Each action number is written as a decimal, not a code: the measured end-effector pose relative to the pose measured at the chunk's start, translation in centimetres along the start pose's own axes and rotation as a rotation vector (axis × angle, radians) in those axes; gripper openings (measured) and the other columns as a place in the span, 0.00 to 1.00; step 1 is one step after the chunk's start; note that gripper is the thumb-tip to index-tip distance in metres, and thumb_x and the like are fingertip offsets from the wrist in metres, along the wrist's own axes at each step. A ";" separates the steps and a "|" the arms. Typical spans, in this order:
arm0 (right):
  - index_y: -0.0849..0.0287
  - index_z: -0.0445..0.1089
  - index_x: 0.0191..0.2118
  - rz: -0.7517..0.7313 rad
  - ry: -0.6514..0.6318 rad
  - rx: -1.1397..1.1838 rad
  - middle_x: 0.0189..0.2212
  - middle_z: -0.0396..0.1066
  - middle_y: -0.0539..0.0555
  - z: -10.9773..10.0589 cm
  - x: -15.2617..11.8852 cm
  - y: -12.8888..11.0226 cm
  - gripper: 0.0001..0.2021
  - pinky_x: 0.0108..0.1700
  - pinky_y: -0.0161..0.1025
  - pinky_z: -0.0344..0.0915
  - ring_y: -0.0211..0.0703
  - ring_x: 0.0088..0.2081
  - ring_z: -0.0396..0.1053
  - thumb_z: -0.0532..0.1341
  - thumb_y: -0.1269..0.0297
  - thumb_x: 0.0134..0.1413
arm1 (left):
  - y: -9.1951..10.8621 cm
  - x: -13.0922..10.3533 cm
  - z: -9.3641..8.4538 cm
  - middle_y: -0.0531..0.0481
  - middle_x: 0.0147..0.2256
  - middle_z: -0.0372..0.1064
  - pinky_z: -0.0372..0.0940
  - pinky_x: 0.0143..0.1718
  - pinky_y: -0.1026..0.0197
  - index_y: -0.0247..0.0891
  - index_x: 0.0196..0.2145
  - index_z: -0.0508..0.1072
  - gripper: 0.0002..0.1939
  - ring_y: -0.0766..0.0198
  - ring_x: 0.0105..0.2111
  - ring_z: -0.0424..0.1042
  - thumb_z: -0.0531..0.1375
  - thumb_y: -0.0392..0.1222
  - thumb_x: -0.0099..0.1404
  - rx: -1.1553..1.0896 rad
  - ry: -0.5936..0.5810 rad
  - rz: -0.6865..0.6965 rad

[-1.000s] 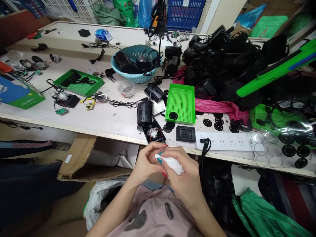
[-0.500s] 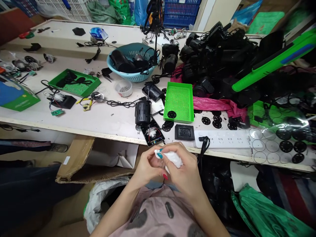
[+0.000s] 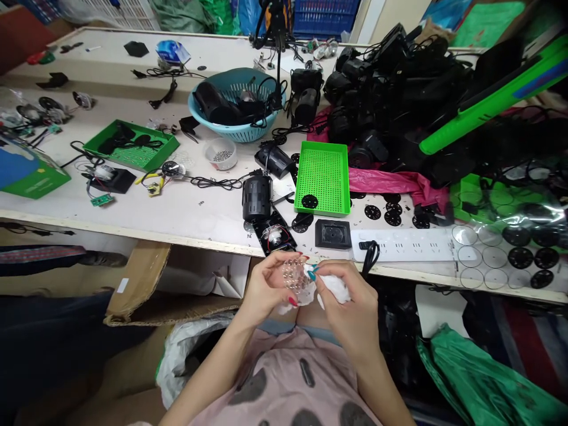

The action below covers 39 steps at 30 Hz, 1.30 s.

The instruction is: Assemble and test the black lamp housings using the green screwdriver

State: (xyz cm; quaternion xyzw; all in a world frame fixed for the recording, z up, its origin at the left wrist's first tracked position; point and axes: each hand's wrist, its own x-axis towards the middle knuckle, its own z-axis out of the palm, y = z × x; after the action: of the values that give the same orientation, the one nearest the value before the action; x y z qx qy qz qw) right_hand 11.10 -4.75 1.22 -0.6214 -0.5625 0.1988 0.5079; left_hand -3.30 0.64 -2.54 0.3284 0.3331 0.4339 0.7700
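Over my lap, in front of the table edge, my left hand [image 3: 261, 293] is closed on a clear, patterned plastic disc [image 3: 296, 278], gripping it by its rim. White material shows below the disc; I cannot tell what it belongs to. A white tissue [image 3: 336, 287], bunched up, is pinched in my right hand [image 3: 357, 302], and its tip touches or nearly touches the disc's right side. Just beyond my hands lies an opened black housing [image 3: 275, 236] with a round motor-like part and red wires. A black cylindrical housing [image 3: 257, 198] stands behind it.
A green perforated tray [image 3: 322, 174] holds a black slotted disc. Right of it are a white power strip [image 3: 399, 245] and a sheet of clear discs [image 3: 479, 257]. A blue basket [image 3: 235, 133] stands behind, and black devices [image 3: 377, 94] are heaped at the back right.
My right hand has moved to the right with the tissue, apart from my left hand. The clear disc, mostly covered before, now shows. The view has shifted slightly.
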 end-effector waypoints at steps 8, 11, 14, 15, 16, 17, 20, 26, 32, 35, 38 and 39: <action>0.52 0.67 0.40 -0.012 -0.158 0.106 0.38 0.73 0.49 0.2 -0.5 -0.8 0.09 0.45 0.39 0.67 0.41 0.43 0.71 0.60 0.75 0.59 | 0.3 0.3 -0.1 0.46 0.43 0.79 0.71 0.44 0.59 0.40 0.40 0.80 0.34 0.54 0.44 0.76 0.78 0.29 0.30 0.051 -0.052 -0.017; 0.53 0.67 0.40 -0.001 -0.090 0.041 0.36 0.71 0.49 0.1 -0.2 -0.4 0.09 0.44 0.38 0.67 0.40 0.41 0.70 0.60 0.76 0.58 | 0.1 0.2 -0.1 0.45 0.42 0.79 0.70 0.45 0.59 0.40 0.39 0.80 0.34 0.53 0.45 0.76 0.78 0.30 0.29 0.042 -0.027 -0.006; 0.54 0.67 0.39 -0.011 -0.058 0.016 0.36 0.71 0.49 0.0 0.0 -0.3 0.10 0.44 0.36 0.66 0.39 0.40 0.70 0.60 0.77 0.58 | 0.0 0.2 -0.1 0.47 0.42 0.79 0.70 0.44 0.62 0.40 0.38 0.80 0.33 0.55 0.44 0.76 0.78 0.30 0.29 0.036 -0.040 -0.010; 0.54 0.66 0.39 -0.026 -0.088 0.034 0.36 0.71 0.48 0.0 0.1 -0.5 0.10 0.44 0.36 0.66 0.39 0.40 0.70 0.60 0.77 0.58 | 0.0 0.2 -0.1 0.47 0.42 0.79 0.70 0.44 0.63 0.40 0.39 0.80 0.33 0.56 0.44 0.76 0.78 0.29 0.29 0.031 -0.050 -0.013; 0.54 0.66 0.39 -0.040 -0.121 0.056 0.36 0.71 0.48 0.0 0.1 -0.6 0.09 0.45 0.36 0.66 0.38 0.41 0.70 0.60 0.77 0.58 | 0.0 0.2 -0.1 0.48 0.42 0.79 0.70 0.44 0.64 0.40 0.39 0.81 0.34 0.57 0.44 0.76 0.78 0.29 0.29 0.026 -0.054 -0.013; 0.54 0.66 0.39 -0.049 -0.145 0.072 0.36 0.71 0.48 0.0 0.0 -0.7 0.09 0.45 0.36 0.66 0.38 0.42 0.69 0.59 0.77 0.59 | 0.1 0.2 0.0 0.48 0.41 0.80 0.70 0.44 0.64 0.40 0.39 0.81 0.34 0.58 0.44 0.76 0.78 0.29 0.29 0.017 -0.050 -0.009; 0.55 0.66 0.38 -0.037 -0.127 0.054 0.36 0.71 0.48 -0.2 -0.1 -0.6 0.10 0.45 0.34 0.65 0.37 0.41 0.69 0.60 0.79 0.58 | 0.4 0.2 0.1 0.48 0.40 0.80 0.71 0.42 0.64 0.40 0.39 0.80 0.34 0.58 0.41 0.78 0.78 0.32 0.29 -0.041 -0.006 0.011; 0.55 0.68 0.38 0.003 0.016 -0.011 0.35 0.71 0.48 -0.5 0.1 0.1 0.09 0.43 0.35 0.66 0.38 0.39 0.70 0.62 0.77 0.57 | 0.6 0.3 0.5 0.49 0.40 0.80 0.72 0.41 0.65 0.40 0.39 0.81 0.32 0.59 0.40 0.78 0.78 0.32 0.30 -0.060 -0.006 -0.011; 0.54 0.70 0.42 -0.143 -0.090 0.021 0.40 0.74 0.50 -0.1 0.3 -0.6 0.12 0.48 0.39 0.67 0.41 0.44 0.69 0.59 0.80 0.59 | 0.8 0.2 0.5 0.49 0.41 0.80 0.71 0.43 0.68 0.39 0.41 0.81 0.31 0.62 0.40 0.77 0.78 0.32 0.34 -0.075 -0.018 0.022; 0.54 0.70 0.44 -0.143 -0.190 0.088 0.41 0.74 0.51 -0.2 -0.2 -0.8 0.13 0.48 0.40 0.67 0.41 0.45 0.69 0.59 0.80 0.60 | 0.9 0.1 0.4 0.48 0.43 0.80 0.71 0.45 0.66 0.40 0.43 0.80 0.31 0.60 0.42 0.78 0.77 0.32 0.38 -0.117 -0.036 0.017; 0.54 0.70 0.42 -0.112 -0.129 0.062 0.39 0.74 0.50 -0.4 -0.2 -0.7 0.12 0.47 0.40 0.67 0.40 0.43 0.70 0.60 0.79 0.59 | 0.6 0.0 0.5 0.49 0.42 0.80 0.70 0.43 0.68 0.40 0.42 0.80 0.32 0.61 0.42 0.77 0.78 0.32 0.35 -0.129 -0.033 0.000; 0.54 0.70 0.41 -0.103 -0.092 0.047 0.38 0.74 0.49 -0.3 -0.1 -0.6 0.11 0.47 0.39 0.67 0.40 0.43 0.70 0.60 0.79 0.59 | 0.5 -0.1 0.6 0.49 0.42 0.79 0.70 0.42 0.69 0.40 0.42 0.80 0.33 0.62 0.41 0.77 0.78 0.33 0.34 -0.121 -0.030 -0.013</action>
State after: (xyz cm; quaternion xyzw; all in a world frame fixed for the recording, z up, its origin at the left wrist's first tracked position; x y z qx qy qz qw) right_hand 11.08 -5.03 1.83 -0.5698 -0.6118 0.2139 0.5053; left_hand -3.05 0.67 -1.72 0.2856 0.2970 0.4432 0.7961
